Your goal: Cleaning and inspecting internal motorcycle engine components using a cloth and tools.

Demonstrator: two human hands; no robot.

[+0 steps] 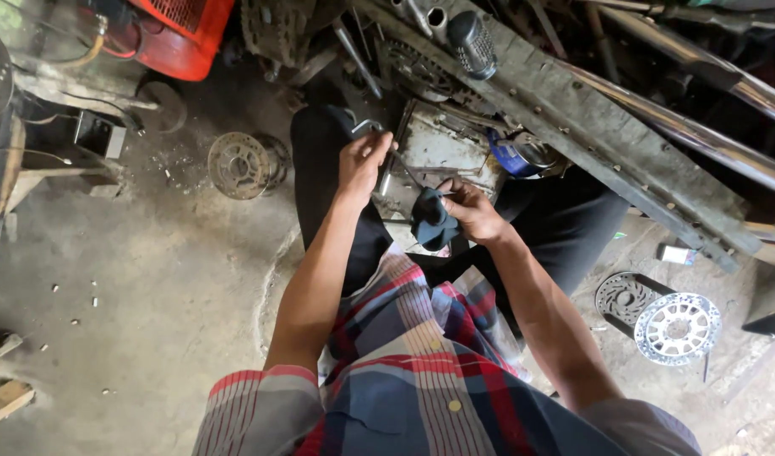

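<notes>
The left hand (364, 160) is closed in a grip around a bent metal rod (367, 127), a hooked, bright piece whose long shank seems to run down and to the right toward the other hand. The right hand (472, 209) is closed on a dark blue rag (432, 219), bunched up and pressed close against the lower part of that rod, over the person's lap. Both are held above the dark trousers, just in front of a dirty metal tray (442, 148) holding small parts. Judging from this, the wiping of the rod looks to be under way rather than finished: the rag sits low on the shank and the upper bend inside the left hand is not covered by it; how clean the metal is cannot be told. Around the person, other parts lie untouched on the concrete floor (151, 279): a rusty sprocket (239, 165) to the left and two brake discs (676, 328) to the right, well apart from the hands. A blue can (512, 157) stands near the tray.
</notes>
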